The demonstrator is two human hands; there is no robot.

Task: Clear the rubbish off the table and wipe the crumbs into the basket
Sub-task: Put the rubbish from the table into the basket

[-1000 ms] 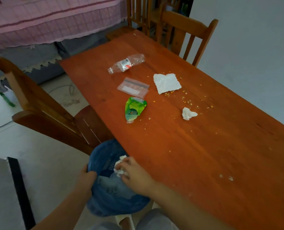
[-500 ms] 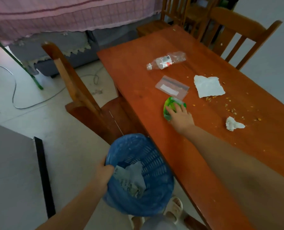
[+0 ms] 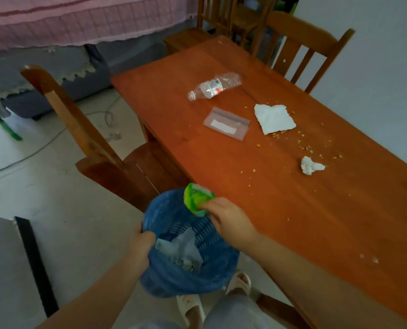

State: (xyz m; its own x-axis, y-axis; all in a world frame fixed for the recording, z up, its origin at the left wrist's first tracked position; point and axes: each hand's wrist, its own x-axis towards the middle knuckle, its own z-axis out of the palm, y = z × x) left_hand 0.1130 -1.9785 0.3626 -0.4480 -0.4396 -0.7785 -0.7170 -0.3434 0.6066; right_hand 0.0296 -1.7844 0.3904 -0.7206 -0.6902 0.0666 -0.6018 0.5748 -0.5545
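Note:
My left hand [image 3: 142, 246] grips the near rim of a blue plastic basket [image 3: 166, 217] held beside the table's left edge; crumpled paper lies inside it. Above the basket's mouth my right hand [image 3: 228, 222] pinches a green wrapper [image 3: 195, 198]. On the red-brown wooden table [image 3: 292, 222] lie an empty clear bottle [image 3: 214, 88] on its side, a clear zip bag [image 3: 226, 123], a flat white napkin [image 3: 274, 118], a crumpled white tissue [image 3: 310, 165] and scattered crumbs [image 3: 304, 144].
A wooden chair [image 3: 98, 148] stands at the table's left side, close to the basket. More wooden chairs [image 3: 299, 43] stand at the far end. A sofa with a pink cover [image 3: 67, 27] and a cable [image 3: 55, 138] on the floor lie to the left.
My right hand dropped a tissue into the basket, reached out to the green wrapper on the table, picked it up and carried it back over the basket.

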